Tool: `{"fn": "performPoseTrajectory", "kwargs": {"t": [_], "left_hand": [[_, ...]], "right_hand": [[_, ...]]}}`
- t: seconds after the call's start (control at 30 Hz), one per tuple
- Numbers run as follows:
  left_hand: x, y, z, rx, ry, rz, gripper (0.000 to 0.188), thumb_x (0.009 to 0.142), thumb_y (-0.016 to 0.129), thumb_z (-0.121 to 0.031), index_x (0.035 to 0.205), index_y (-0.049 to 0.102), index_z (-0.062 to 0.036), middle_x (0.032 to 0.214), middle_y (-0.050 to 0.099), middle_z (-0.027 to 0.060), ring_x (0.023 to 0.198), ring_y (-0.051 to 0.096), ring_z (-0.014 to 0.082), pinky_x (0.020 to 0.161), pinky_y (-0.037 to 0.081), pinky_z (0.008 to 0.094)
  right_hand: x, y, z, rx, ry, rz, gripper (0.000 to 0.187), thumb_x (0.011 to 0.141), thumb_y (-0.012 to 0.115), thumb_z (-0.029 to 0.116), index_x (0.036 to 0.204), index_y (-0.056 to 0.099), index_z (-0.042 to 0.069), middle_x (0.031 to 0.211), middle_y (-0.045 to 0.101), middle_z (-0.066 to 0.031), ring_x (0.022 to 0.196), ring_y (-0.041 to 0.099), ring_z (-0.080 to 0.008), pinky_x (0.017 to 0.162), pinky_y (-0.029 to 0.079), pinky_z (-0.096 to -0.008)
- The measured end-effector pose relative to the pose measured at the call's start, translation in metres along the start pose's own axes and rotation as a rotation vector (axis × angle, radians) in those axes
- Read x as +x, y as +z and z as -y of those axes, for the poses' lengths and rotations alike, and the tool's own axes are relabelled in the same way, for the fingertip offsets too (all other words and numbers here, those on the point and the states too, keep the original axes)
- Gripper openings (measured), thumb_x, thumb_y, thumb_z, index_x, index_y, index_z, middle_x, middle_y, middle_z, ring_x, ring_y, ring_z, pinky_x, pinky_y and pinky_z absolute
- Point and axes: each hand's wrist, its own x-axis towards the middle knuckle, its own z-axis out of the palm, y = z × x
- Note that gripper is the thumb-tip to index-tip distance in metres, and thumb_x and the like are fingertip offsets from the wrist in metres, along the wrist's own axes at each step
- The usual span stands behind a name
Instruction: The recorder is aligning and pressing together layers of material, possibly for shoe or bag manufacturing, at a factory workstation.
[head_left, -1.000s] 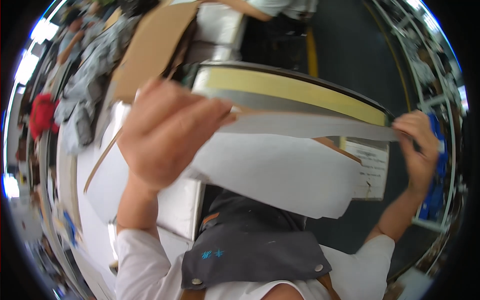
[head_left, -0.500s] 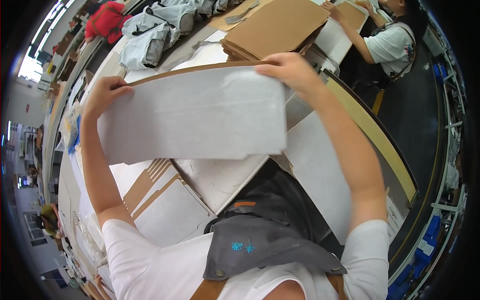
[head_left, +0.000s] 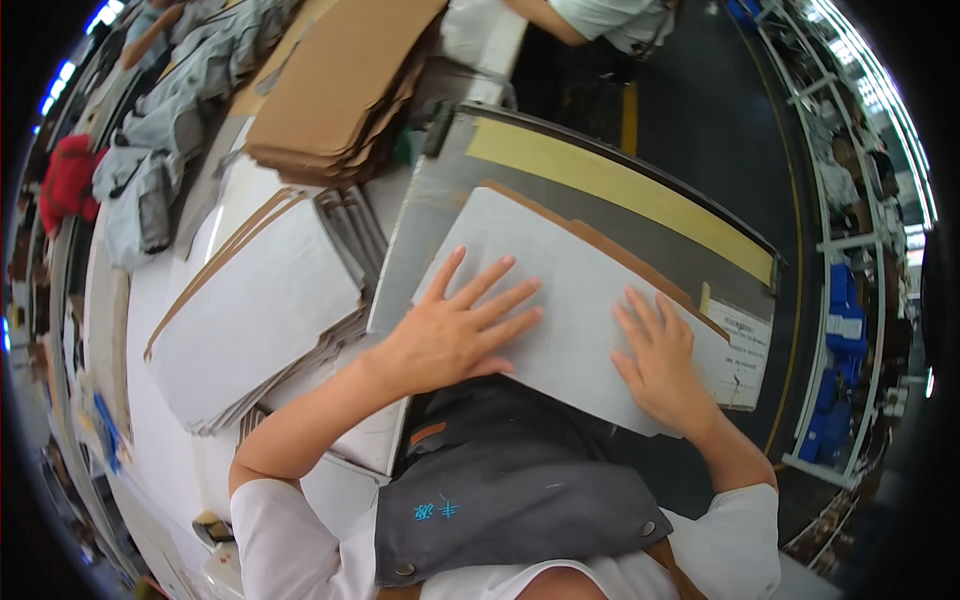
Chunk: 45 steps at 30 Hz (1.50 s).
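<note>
A pale grey-white sheet (head_left: 560, 300) with a brown strip along its far edge lies slanted on a grey metal work plate (head_left: 430, 235). My left hand (head_left: 455, 330) rests on its left part, palm down, fingers spread. Toward the sheet's right end lies my right hand (head_left: 658, 365), also flat with fingers apart. Neither hand grips anything. Left of the plate, a stack of similar pale sheets (head_left: 265, 310) with brown edges sits on the white table (head_left: 150, 420).
Beyond the stack is a pile of brown cardboard-like sheets (head_left: 335, 75). Grey bags (head_left: 150, 190) lie at the far left. A yellow strip (head_left: 620, 200) crosses the plate's far side. Another person's arm (head_left: 545, 18) shows at the top. Shelving with blue bins (head_left: 843, 310) lines the right.
Both hands have let go of the pale sheet they held up and now lie flat on a sheet on the plate. My view has swung right.
</note>
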Motion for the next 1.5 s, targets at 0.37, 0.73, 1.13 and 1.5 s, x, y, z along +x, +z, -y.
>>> {"fn": "performPoseTrajectory", "kwargs": {"t": [0.37, 0.73, 1.13, 1.5], "left_hand": [[0.110, 0.034, 0.004, 0.203, -0.127, -0.016, 0.057, 0.089, 0.055, -0.052, 0.138, 0.048, -0.0245, 0.150, 0.037, 0.0072, 0.134, 0.035, 0.0329, 0.102, 0.027, 0.0618], [0.145, 0.035, 0.018, 0.256, -0.257, -0.036, 0.057, 0.089, 0.057, -0.049, 0.138, 0.049, -0.0210, 0.147, 0.036, 0.0128, 0.133, 0.032, 0.0388, 0.102, 0.028, 0.0638], [0.142, 0.041, 0.014, 0.275, -0.358, -0.010, 0.059, 0.089, 0.059, -0.047, 0.141, 0.046, -0.0232, 0.153, 0.031, 0.0135, 0.141, 0.024, 0.0395, 0.106, 0.020, 0.0670], [0.146, 0.038, 0.019, 0.249, -0.362, -0.010, 0.059, 0.088, 0.061, -0.045, 0.141, 0.047, -0.0236, 0.152, 0.032, 0.0116, 0.141, 0.024, 0.0377, 0.107, 0.018, 0.0669]], "right_hand": [[0.035, 0.016, -0.091, -0.016, 0.027, -0.283, 0.051, 0.093, 0.056, 0.026, 0.141, 0.044, 0.014, 0.155, 0.029, -0.0070, 0.143, 0.019, -0.0374, 0.111, 0.016, -0.0593], [0.041, 0.003, -0.114, 0.010, 0.146, -0.277, 0.047, 0.096, 0.053, 0.027, 0.139, 0.047, 0.010, 0.154, 0.030, -0.0112, 0.142, 0.022, -0.0366, 0.113, 0.016, -0.0542], [0.039, 0.018, -0.129, -0.028, 0.127, -0.373, 0.048, 0.096, 0.053, 0.031, 0.139, 0.047, 0.011, 0.152, 0.032, -0.0124, 0.142, 0.021, -0.0386, 0.112, 0.015, -0.0579], [0.036, 0.013, -0.133, -0.030, 0.185, -0.375, 0.048, 0.096, 0.054, 0.033, 0.139, 0.049, 0.012, 0.152, 0.032, -0.0114, 0.141, 0.022, -0.0374, 0.111, 0.015, -0.0579]]}}
